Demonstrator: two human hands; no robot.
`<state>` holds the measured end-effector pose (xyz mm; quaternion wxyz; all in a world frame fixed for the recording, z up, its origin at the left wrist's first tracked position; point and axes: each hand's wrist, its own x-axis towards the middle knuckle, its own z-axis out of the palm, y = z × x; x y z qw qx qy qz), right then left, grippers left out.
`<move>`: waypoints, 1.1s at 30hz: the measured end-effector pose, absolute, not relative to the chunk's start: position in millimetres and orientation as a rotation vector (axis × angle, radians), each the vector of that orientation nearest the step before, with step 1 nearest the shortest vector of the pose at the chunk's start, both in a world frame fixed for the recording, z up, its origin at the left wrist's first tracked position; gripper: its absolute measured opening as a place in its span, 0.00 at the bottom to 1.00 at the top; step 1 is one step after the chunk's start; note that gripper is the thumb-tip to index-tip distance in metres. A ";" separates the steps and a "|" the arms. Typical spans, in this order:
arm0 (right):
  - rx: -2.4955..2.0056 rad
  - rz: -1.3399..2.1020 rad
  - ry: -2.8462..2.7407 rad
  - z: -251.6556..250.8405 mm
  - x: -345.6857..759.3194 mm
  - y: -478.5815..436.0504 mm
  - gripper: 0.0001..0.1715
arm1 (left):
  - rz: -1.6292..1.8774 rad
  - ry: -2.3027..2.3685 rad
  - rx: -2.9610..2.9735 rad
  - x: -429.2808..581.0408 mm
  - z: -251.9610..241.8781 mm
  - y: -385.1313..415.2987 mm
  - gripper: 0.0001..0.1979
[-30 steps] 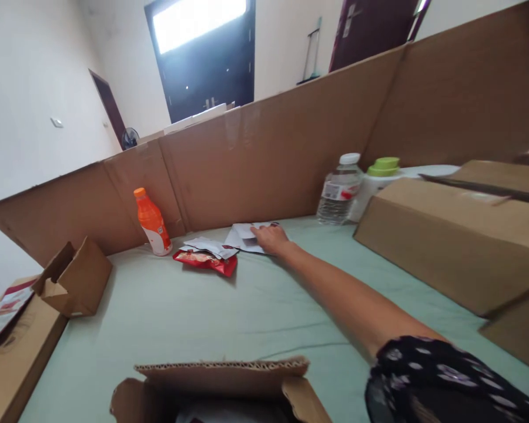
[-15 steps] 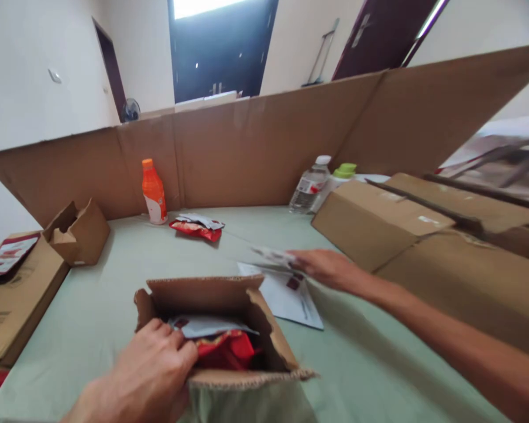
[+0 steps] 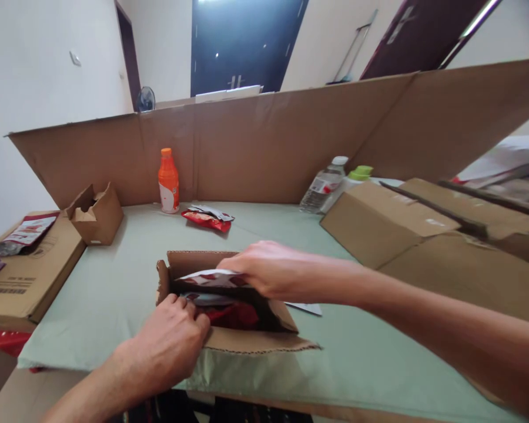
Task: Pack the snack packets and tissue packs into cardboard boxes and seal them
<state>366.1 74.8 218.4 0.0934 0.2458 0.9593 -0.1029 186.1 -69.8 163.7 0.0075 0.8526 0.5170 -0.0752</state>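
Observation:
An open-topped cardboard box [image 3: 251,341] stands near the table's front edge. My left hand [image 3: 171,335] is closed over its near left rim, fingers curled inside. Within the box lie a red packet [image 3: 235,316] and a white packet against it. Over the box's far half, my right hand [image 3: 262,270] pinches another white packet [image 3: 209,278], tilted into the opening near the back wall; its right end is hidden by the fingers. Past the box's right side, a corner of a flat white packet [image 3: 308,308] shows on the table, mostly covered by my right arm.
An orange bottle [image 3: 168,185], a red packet with silvery ones on top [image 3: 207,218] and a clear water bottle [image 3: 324,187] line the back. A small torn box [image 3: 99,220] stands left; large cartons [image 3: 379,223] fill the right. A tall cardboard panel [image 3: 255,153] closes the rear.
My right hand has brought a white packet from right of the box leftward into its opening. My left hand stays on the rim. The view has shifted slightly.

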 end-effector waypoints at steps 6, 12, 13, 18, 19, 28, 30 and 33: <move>0.556 -0.156 2.644 180.9 299.6 74.7 0.18 | -0.199 1.649 2.662 183.4 160.2 -72.9 0.11; 0.522 -0.260 2.651 170.7 306.3 75.1 0.20 | -0.128 1.650 2.594 183.8 159.0 -70.8 0.13; 0.542 -0.293 2.715 177.4 316.4 74.7 0.22 | -0.126 1.640 2.574 183.4 159.3 -70.7 0.13; 1.089 -0.618 3.283 193.1 409.4 97.2 0.22 | 0.107 1.574 2.552 174.4 164.8 -72.2 0.18; 1.225 -0.630 3.258 183.9 431.6 106.1 0.22 | 0.194 1.552 2.559 172.2 167.2 -72.2 0.19; 1.245 -0.103 2.741 10.3 496.4 145.9 0.40 | 0.158 1.690 2.466 175.3 196.9 -54.0 0.23; 1.282 -0.092 2.764 -5.3 489.9 144.2 0.35 | 0.066 1.746 2.407 179.5 201.2 -48.5 0.27; 1.343 -0.092 2.790 -17.5 482.8 140.5 0.34 | -0.051 1.791 2.305 186.1 206.6 -40.2 0.29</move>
